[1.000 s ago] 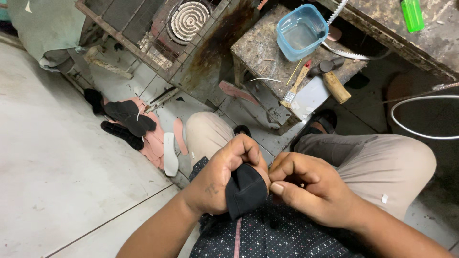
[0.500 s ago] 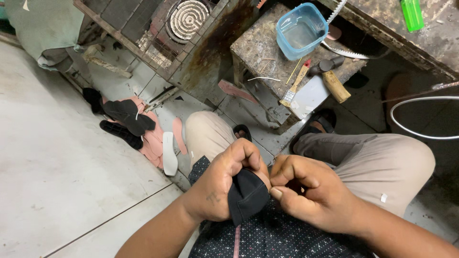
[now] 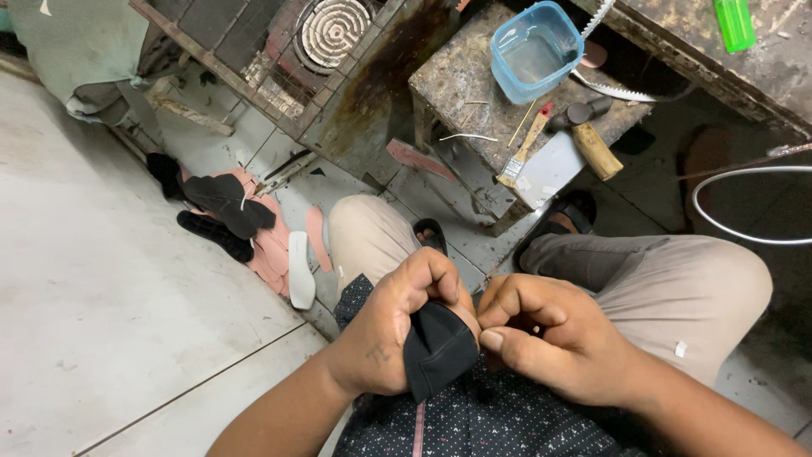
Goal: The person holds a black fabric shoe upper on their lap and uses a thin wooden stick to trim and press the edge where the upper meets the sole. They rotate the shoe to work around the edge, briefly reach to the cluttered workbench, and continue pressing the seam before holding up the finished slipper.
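Grey tiled floor lay below | my left hand (image 3: pixel 385 338) clamped a folded black piece (image 3: pixel 436 351) | my right hand (image 3: pixel 550 338) pinched its edge, pinch point hidden.

Even, soft overhead light – sharp focus, no glare; dim shadow top right, slight wide-angle edge stretch.

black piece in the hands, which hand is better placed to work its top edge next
Probably the right hand: its fingertips pinch at the top edge of the black piece, with the thumb against it. The left hand is wrapped around the piece, holding it steady.
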`<state>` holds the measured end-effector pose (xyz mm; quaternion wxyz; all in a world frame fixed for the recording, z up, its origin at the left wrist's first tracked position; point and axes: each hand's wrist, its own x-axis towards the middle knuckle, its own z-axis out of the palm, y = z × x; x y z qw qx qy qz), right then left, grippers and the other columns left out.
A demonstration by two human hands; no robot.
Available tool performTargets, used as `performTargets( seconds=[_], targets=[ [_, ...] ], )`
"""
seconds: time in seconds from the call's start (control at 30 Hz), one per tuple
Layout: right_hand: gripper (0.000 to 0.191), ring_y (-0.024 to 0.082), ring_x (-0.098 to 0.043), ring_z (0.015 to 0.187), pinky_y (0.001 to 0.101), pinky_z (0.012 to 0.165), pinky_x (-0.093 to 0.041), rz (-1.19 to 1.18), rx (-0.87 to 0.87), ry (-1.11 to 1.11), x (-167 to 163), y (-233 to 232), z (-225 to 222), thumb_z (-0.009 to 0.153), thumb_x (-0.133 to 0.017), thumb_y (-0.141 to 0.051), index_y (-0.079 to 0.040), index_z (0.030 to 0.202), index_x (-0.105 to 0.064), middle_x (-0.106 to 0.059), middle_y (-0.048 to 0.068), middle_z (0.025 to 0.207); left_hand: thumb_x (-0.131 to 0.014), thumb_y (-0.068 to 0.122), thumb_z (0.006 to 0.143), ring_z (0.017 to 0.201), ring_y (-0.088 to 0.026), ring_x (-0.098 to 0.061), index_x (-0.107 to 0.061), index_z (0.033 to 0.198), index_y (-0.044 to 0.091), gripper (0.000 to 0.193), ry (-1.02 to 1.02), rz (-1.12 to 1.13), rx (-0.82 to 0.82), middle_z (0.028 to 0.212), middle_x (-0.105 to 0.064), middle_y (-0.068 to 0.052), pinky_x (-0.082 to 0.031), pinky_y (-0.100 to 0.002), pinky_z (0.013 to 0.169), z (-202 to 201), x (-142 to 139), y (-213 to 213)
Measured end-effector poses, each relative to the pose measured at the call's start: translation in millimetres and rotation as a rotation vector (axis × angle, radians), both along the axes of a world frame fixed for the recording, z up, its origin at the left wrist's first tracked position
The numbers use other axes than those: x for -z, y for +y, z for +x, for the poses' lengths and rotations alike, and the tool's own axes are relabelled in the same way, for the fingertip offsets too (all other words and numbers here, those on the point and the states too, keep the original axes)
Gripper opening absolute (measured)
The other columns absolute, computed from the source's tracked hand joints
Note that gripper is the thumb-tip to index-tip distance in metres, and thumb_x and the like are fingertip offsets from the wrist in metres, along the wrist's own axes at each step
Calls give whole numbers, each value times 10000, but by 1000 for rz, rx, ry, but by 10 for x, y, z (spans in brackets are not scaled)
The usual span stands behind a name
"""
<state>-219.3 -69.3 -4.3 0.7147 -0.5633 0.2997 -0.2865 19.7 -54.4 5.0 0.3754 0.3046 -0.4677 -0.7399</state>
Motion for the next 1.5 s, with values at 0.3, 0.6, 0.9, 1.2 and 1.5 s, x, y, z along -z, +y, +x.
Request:
performTargets(
  seconds=[0.3,0.6,0.9,1.2,1.5],
  targets=[
    [92,118,-632,730,271,647,-527,-99,-8,95,-29,-22,-22,883,-700,-84,-33,865,-625,-696,44,850,-772,68,889,923,-81,-564,-450,1100,67,385,-126,-112,-6,1004,-627,-35,-497,-240,867,-33,-50,7],
    [236,129,-568,801,256,702,-474,-445,165,116,-221,-76,71,871,-682,-76,2,1092,-661,-616,79,1021,-698,559,947,814,-114,-637,-441,1135,29,618,305,127,-33,916,-698,-88,-520,-252,778,94,-26,-260],
    [88,164,-701,837,285,750,-560,-414,152,86,34,11,112,930,-592,-11,-33,977,-663,-699,68,934,-787,287,941,882,-130,-646,-612,1131,-49,424,163,-40,27,988,-685,-94,-518,-274,806,236,137,-382],
    [155,160,-679,679,295,601,-519,-450,51,146,80,77,199,910,-770,-155,-61,860,-658,-684,47,789,-753,215,962,802,-124,-651,-575,1132,-20,340,121,-19,-44,912,-716,-91,-532,-279,740,213,1,-334],
    [386,223,-731,819,318,681,-588,-462,0,187,20,-13,346,905,-776,-286,-25,1160,-651,-718,94,1018,-848,115,753,887,-258,-681,-565,1120,80,464,-707,-966,-533,949,-695,-67,-541,-346,844,45,-18,-202]
  ],
)
